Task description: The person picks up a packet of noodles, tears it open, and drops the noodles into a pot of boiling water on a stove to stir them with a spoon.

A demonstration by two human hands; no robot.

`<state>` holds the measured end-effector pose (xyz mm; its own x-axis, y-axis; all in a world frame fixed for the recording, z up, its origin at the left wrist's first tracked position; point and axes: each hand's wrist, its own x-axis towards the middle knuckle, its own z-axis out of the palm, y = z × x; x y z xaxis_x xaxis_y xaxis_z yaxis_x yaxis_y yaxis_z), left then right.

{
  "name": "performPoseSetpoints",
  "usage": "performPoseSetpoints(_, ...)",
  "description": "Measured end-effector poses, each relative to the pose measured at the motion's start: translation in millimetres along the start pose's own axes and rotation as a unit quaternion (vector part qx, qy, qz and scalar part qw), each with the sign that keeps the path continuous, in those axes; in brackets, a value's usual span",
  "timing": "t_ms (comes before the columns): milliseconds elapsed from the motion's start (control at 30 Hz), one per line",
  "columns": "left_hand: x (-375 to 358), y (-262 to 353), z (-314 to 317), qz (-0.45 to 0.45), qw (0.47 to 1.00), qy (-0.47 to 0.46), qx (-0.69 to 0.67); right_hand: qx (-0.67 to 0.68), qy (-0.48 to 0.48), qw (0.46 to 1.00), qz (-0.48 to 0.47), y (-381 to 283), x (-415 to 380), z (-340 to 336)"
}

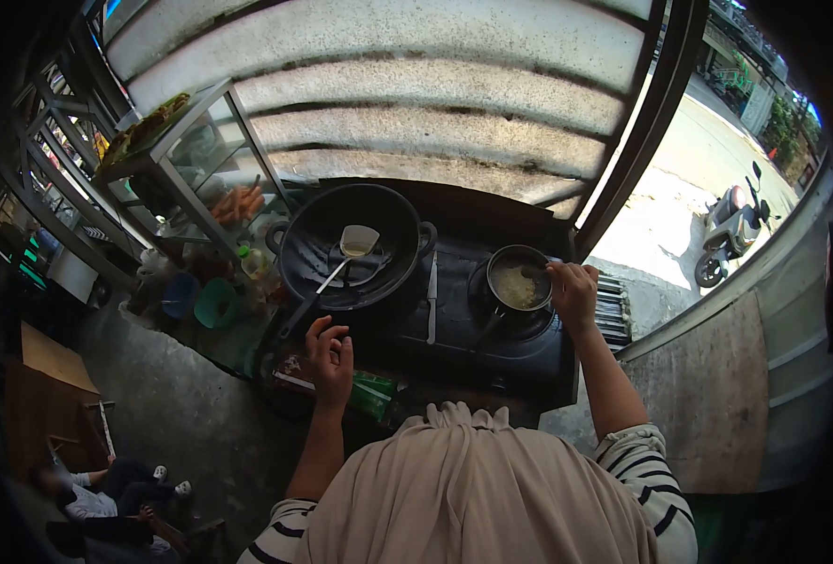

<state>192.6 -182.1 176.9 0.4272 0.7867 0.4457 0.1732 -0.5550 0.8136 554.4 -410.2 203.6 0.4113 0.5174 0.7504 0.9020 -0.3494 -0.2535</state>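
Observation:
My right hand [574,288] is closed at the right rim of a small dark saucepan [494,299], its fingers pinched together. A short dark piece shows by the fingertips over the pan, but I cannot make out what it is. Pale food, possibly noodles, lies in liquid [518,286] in the pan. My left hand [330,359] is raised in front of the stove with nothing in it, fingers apart and slightly bent. Just beyond it is the black handle of a spatula [327,282], which rests in a large black wok [379,202].
A knife [432,305] lies on the black stove [456,268] between wok and saucepan. Left of the wok stand a glass case [186,155], a green bowl [217,303] and a blue bowl [180,294]. A person [106,498] sits at lower left; a scooter [731,230] is parked outside.

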Motion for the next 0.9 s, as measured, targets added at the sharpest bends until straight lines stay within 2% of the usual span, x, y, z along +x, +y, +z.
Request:
performPoseSetpoints(100,0.2,1.7,2.2,-0.001,1.000,-0.004,-0.007,-0.009,-0.011,1.000,-0.011,10.1,-9.0,13.3)
performPoseSetpoints(167,0.5,2.6,2.6,-0.004,1.000,-0.004,-0.013,-0.008,-0.071,0.997,-0.001,13.8,-17.5,20.4)
performPoseSetpoints(267,-0.8,3.0,2.5,-0.006,1.000,-0.004,-0.014,-0.027,-0.099,0.995,-0.020,14.2,-17.5,23.4)
performPoseSetpoints(400,-1.4,0.1,0.7,0.000,1.000,0.005,-0.006,-0.019,-0.055,0.998,-0.009,6.3,-5.9,26.2)
performPoseSetpoints(600,-2.6,0.8,0.7,-0.002,1.000,0.009,-0.007,-0.055,-0.118,0.991,-0.026,13.4,-10.9,42.2)
performPoseSetpoints(667,-3.9,-0.9,0.1,-0.003,1.000,0.015,-0.002,-0.048,-0.074,0.996,0.010,16.2,-9.6,44.8)
performPoseSetpoints(900,-8.7,-10.0,-1.7,-0.018,1.000,0.017,-0.013,-0.035,-0.091,0.993,0.060,23.1,-10.5,51.6)
